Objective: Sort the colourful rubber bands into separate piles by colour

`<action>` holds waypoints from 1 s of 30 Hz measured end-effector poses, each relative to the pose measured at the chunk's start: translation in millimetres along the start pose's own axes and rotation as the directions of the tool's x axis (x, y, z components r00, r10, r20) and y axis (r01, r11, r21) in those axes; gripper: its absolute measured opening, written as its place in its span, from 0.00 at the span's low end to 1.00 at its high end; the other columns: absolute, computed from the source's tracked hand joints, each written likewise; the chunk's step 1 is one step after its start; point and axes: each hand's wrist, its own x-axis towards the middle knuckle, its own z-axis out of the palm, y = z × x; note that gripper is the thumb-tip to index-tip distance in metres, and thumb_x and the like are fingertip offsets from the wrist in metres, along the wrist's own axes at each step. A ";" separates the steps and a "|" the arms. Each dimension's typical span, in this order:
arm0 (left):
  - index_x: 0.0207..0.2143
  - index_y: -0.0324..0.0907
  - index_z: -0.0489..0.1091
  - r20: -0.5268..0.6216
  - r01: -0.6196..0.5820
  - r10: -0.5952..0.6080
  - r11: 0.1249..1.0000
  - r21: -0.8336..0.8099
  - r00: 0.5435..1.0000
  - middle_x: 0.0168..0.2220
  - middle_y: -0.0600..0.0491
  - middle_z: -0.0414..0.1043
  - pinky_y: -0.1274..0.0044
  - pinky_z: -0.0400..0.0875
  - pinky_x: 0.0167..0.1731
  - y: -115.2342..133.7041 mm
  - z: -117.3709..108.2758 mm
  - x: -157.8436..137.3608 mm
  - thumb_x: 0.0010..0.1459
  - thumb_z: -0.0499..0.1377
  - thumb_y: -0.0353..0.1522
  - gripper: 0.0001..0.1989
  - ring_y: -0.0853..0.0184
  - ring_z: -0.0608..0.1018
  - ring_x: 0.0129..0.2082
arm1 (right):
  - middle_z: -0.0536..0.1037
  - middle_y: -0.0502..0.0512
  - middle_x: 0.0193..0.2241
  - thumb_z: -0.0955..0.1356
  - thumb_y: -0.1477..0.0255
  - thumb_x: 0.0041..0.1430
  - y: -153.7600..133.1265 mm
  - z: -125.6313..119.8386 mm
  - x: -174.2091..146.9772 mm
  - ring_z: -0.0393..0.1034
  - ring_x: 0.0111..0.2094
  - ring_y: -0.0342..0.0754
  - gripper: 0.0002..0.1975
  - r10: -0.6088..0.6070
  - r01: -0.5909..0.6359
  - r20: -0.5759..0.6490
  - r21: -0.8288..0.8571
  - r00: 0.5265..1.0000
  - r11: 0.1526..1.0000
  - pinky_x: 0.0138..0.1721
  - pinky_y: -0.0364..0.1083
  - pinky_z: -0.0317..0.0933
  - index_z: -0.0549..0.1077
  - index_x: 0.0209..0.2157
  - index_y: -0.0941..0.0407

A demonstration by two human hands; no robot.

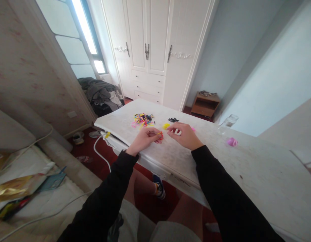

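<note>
Over the table (211,158), the left hand (145,138) was angled inward with thumb and forefinger clamped on some red bits (161,135), too small to make out exactly. The right hand (184,135) bent toward it, thumb and forefinger curved, though whether their tips met or pinched anything could not be told. A yellow pile (166,126) lay just beyond, a mixed pile (143,119) far left, and a pink bit (193,129) was partly hidden behind the right hand.
</note>
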 end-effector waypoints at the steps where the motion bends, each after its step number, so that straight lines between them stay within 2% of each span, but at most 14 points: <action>1: 0.35 0.36 0.79 0.008 -0.002 0.002 1.000 0.002 1.000 0.29 0.47 0.82 0.77 0.78 0.33 0.0 -0.1 0.1 0.53 0.74 0.44 0.19 0.66 0.82 0.28 | 0.82 0.55 0.34 0.71 0.73 0.61 -2.7 4.5 0.4 0.74 0.32 0.45 0.06 -0.012 0.012 0.003 0.027 1.000 1.000 0.33 0.45 0.65 0.82 0.38 0.56; 6: 0.36 0.35 0.80 0.075 -0.010 0.008 1.000 0.021 0.997 0.28 0.47 0.82 0.78 0.78 0.32 -2.9 -1.7 1.6 0.53 0.74 0.43 0.20 0.67 0.82 0.27 | 0.82 0.54 0.34 0.71 0.74 0.62 -4.1 13.1 -0.6 0.73 0.31 0.44 0.07 -0.049 0.044 0.045 0.097 0.998 0.994 0.33 0.43 0.65 0.83 0.40 0.56; 12: 0.37 0.35 0.80 0.062 -0.009 0.008 1.000 0.026 0.998 0.29 0.48 0.82 0.78 0.78 0.32 -4.6 -1.9 1.2 0.53 0.74 0.43 0.20 0.67 0.82 0.27 | 0.80 0.52 0.30 0.71 0.79 0.61 -2.8 12.7 -0.3 0.71 0.30 0.43 0.06 -0.067 0.064 0.023 0.083 0.998 0.994 0.32 0.42 0.64 0.82 0.33 0.56; 16: 0.37 0.35 0.80 0.050 -0.014 0.013 1.000 0.022 0.999 0.29 0.47 0.82 0.77 0.78 0.31 -1.9 -1.1 0.3 0.55 0.72 0.46 0.22 0.67 0.82 0.27 | 0.80 0.51 0.29 0.71 0.79 0.59 -5.0 12.5 0.5 0.72 0.30 0.43 0.06 -0.041 0.045 -0.049 0.082 0.998 0.996 0.31 0.42 0.63 0.79 0.30 0.56; 21: 0.37 0.35 0.77 -0.061 -0.052 0.051 0.999 -0.004 0.997 0.30 0.46 0.82 0.77 0.78 0.30 -3.2 -1.7 1.4 0.56 0.70 0.49 0.24 0.67 0.81 0.25 | 0.79 0.51 0.29 0.70 0.79 0.57 -3.5 10.1 0.9 0.71 0.29 0.44 0.06 0.034 -0.025 -0.198 0.049 0.980 0.998 0.31 0.43 0.63 0.77 0.29 0.56; 25: 0.36 0.36 0.75 -0.090 -0.043 0.040 0.998 -0.035 0.995 0.28 0.48 0.81 0.78 0.77 0.28 -6.0 -3.0 2.9 0.55 0.69 0.53 0.27 0.69 0.80 0.24 | 0.79 0.50 0.28 0.71 0.79 0.58 1.8 14.0 0.8 0.70 0.28 0.43 0.06 0.075 -0.076 -0.122 -0.002 0.990 0.997 0.32 0.44 0.62 0.78 0.28 0.57; 30: 0.35 0.37 0.74 -0.098 -0.042 0.038 0.998 -0.048 0.995 0.23 0.52 0.77 0.80 0.73 0.23 -6.2 -3.4 3.7 0.55 0.68 0.54 0.27 0.70 0.77 0.20 | 0.80 0.53 0.32 0.71 0.77 0.61 4.2 25.9 -0.3 0.71 0.31 0.44 0.06 0.073 -0.074 -0.010 -0.095 0.997 0.993 0.35 0.44 0.62 0.82 0.32 0.57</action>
